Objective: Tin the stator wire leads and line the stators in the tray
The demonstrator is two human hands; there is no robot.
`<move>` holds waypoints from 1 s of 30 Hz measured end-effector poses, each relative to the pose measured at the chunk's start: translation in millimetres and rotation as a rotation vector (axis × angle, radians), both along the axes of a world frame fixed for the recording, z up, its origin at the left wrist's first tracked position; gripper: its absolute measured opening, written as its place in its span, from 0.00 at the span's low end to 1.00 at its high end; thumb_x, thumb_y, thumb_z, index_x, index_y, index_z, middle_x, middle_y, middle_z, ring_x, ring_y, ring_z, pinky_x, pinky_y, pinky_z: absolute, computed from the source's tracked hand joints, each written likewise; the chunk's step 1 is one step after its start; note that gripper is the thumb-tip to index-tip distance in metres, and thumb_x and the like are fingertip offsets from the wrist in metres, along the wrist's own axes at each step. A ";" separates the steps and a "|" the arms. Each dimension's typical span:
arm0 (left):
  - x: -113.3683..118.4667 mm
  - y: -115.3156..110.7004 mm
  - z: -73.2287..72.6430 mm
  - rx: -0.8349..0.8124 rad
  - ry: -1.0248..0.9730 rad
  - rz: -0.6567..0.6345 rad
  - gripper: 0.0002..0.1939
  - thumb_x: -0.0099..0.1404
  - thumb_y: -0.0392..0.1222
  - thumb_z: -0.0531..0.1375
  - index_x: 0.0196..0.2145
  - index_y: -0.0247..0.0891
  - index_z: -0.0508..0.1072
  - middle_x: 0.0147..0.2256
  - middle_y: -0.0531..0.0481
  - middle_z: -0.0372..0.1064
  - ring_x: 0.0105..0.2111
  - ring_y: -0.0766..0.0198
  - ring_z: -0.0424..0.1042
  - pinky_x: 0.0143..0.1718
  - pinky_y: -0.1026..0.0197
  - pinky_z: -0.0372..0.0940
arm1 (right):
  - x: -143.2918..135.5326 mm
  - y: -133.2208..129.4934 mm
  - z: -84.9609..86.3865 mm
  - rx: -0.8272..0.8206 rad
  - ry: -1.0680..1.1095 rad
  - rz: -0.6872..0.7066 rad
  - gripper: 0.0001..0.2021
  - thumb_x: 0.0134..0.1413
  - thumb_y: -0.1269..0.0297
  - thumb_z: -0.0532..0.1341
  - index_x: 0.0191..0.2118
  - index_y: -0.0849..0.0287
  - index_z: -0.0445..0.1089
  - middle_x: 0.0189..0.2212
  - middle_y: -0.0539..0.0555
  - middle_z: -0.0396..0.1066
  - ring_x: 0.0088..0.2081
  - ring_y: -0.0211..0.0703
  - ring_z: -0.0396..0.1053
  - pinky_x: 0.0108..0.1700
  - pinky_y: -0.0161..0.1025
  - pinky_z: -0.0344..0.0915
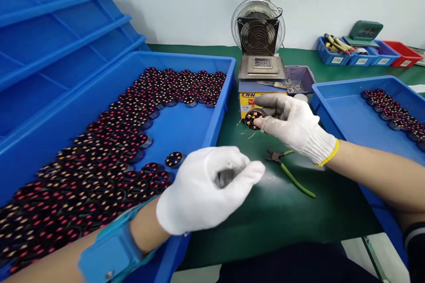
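My right hand, in a white glove with grey fingertips, holds a round black motor stator between thumb and fingers. Copper coils show on its face, and thin wire ends stick out below it. My left hand, in a white glove, is curled with thumb and fingers close together; no object shows in it. It hovers over the near right rim of a large blue tray. A single stator lies in that tray beside my left hand. Green-handled cutters rest on the table below my right hand.
Rows of stators fill much of the left tray. A solder pot with a fan and duct stands ahead, a purple bin beside it. Another blue tray with several stators is at right. Small bins and a clock stand behind.
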State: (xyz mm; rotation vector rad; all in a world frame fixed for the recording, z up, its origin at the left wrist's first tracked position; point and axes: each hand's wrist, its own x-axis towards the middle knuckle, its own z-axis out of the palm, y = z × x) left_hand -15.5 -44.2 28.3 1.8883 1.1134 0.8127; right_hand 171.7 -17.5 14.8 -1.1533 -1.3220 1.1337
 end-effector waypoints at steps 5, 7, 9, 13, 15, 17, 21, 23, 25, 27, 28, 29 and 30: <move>5.7 16.7 -12.4 -0.192 -0.106 0.060 0.23 0.64 0.62 0.54 0.28 0.39 0.66 0.22 0.52 0.68 0.19 0.67 0.66 0.21 0.63 0.61 | -2.0 -3.4 2.7 0.007 -0.012 -0.015 0.20 0.46 0.67 0.67 0.48 0.61 0.69 0.39 0.54 0.76 0.43 0.45 0.75 0.43 0.40 0.76; 9.2 19.0 -15.5 -0.230 -0.160 0.062 0.22 0.67 0.60 0.52 0.27 0.38 0.65 0.21 0.54 0.67 0.18 0.69 0.66 0.21 0.64 0.61 | -5.2 -6.2 1.5 0.009 -0.030 0.003 0.21 0.46 0.67 0.67 0.48 0.61 0.69 0.41 0.55 0.76 0.44 0.45 0.75 0.45 0.40 0.76; 11.2 15.8 -17.1 -0.241 -0.209 0.077 0.18 0.67 0.54 0.54 0.27 0.38 0.64 0.21 0.55 0.66 0.17 0.70 0.65 0.21 0.65 0.62 | -8.0 -7.7 -0.8 0.015 -0.048 0.015 0.21 0.46 0.67 0.67 0.49 0.61 0.69 0.41 0.55 0.76 0.44 0.45 0.75 0.47 0.41 0.75; 8.7 4.3 -20.2 -0.173 -0.286 0.019 0.11 0.68 0.48 0.54 0.33 0.39 0.68 0.24 0.56 0.68 0.19 0.69 0.66 0.23 0.65 0.64 | -2.0 2.3 -3.2 0.046 -0.085 -0.046 0.22 0.43 0.66 0.68 0.47 0.63 0.70 0.39 0.56 0.76 0.42 0.46 0.75 0.44 0.42 0.76; 6.7 3.1 -21.8 -0.126 -0.239 -0.062 0.12 0.68 0.50 0.54 0.34 0.40 0.69 0.25 0.55 0.69 0.22 0.67 0.68 0.26 0.63 0.65 | 10.3 19.0 0.4 0.126 -0.150 -0.113 0.23 0.44 0.65 0.68 0.48 0.64 0.70 0.40 0.57 0.76 0.42 0.47 0.75 0.45 0.42 0.75; 6.1 6.1 -22.2 -0.100 -0.136 -0.128 0.15 0.68 0.53 0.53 0.32 0.40 0.70 0.26 0.54 0.69 0.24 0.65 0.69 0.29 0.62 0.65 | 27.3 44.7 9.4 0.241 -0.269 -0.172 0.24 0.46 0.64 0.66 0.51 0.65 0.69 0.43 0.58 0.75 0.44 0.47 0.74 0.48 0.42 0.74; 8.3 15.1 -19.8 -0.097 0.123 -0.207 0.20 0.67 0.58 0.52 0.29 0.40 0.71 0.26 0.53 0.71 0.27 0.63 0.70 0.31 0.60 0.62 | 57.9 108.3 39.2 0.344 -0.825 -0.332 0.22 0.51 0.63 0.63 0.53 0.60 0.70 0.45 0.56 0.74 0.48 0.49 0.72 0.53 0.47 0.70; 9.0 17.0 -19.2 -0.059 0.256 -0.273 0.20 0.67 0.58 0.52 0.31 0.41 0.73 0.28 0.52 0.72 0.29 0.61 0.71 0.32 0.60 0.61 | 64.9 135.9 52.4 0.345 -1.107 -0.407 0.20 0.53 0.60 0.62 0.52 0.55 0.71 0.44 0.54 0.74 0.49 0.52 0.71 0.53 0.52 0.68; 8.9 17.0 -19.9 -0.030 0.365 -0.349 0.20 0.67 0.57 0.52 0.34 0.41 0.74 0.30 0.51 0.74 0.31 0.60 0.71 0.31 0.60 0.60 | 65.9 156.5 59.9 0.333 -1.238 -0.427 0.19 0.54 0.59 0.60 0.51 0.55 0.72 0.44 0.53 0.74 0.50 0.55 0.70 0.53 0.56 0.66; 8.2 16.3 -21.5 -0.027 0.424 -0.403 0.20 0.67 0.58 0.51 0.35 0.42 0.75 0.31 0.51 0.74 0.31 0.59 0.72 0.31 0.60 0.59 | 63.1 170.2 61.4 0.316 -1.309 -0.424 0.18 0.55 0.60 0.59 0.51 0.58 0.71 0.45 0.55 0.73 0.51 0.57 0.69 0.53 0.57 0.65; 7.9 16.0 -22.5 -0.027 0.435 -0.416 0.21 0.67 0.58 0.50 0.36 0.42 0.76 0.31 0.50 0.75 0.32 0.59 0.72 0.31 0.60 0.59 | 61.1 174.9 60.5 0.306 -1.346 -0.422 0.18 0.56 0.61 0.59 0.51 0.59 0.71 0.46 0.56 0.72 0.52 0.58 0.68 0.54 0.58 0.64; 7.5 15.7 -23.3 -0.025 0.437 -0.420 0.21 0.67 0.58 0.50 0.36 0.42 0.76 0.32 0.50 0.75 0.32 0.59 0.73 0.31 0.60 0.59 | 58.9 178.6 59.0 0.296 -1.377 -0.416 0.18 0.56 0.61 0.59 0.51 0.60 0.71 0.46 0.57 0.72 0.52 0.59 0.68 0.54 0.59 0.63; 7.3 15.6 -24.1 -0.023 0.433 -0.421 0.21 0.67 0.57 0.50 0.37 0.42 0.76 0.32 0.50 0.75 0.32 0.59 0.73 0.32 0.60 0.59 | 56.8 181.3 57.2 0.286 -1.394 -0.409 0.18 0.56 0.62 0.59 0.52 0.60 0.70 0.46 0.58 0.71 0.53 0.60 0.68 0.55 0.59 0.62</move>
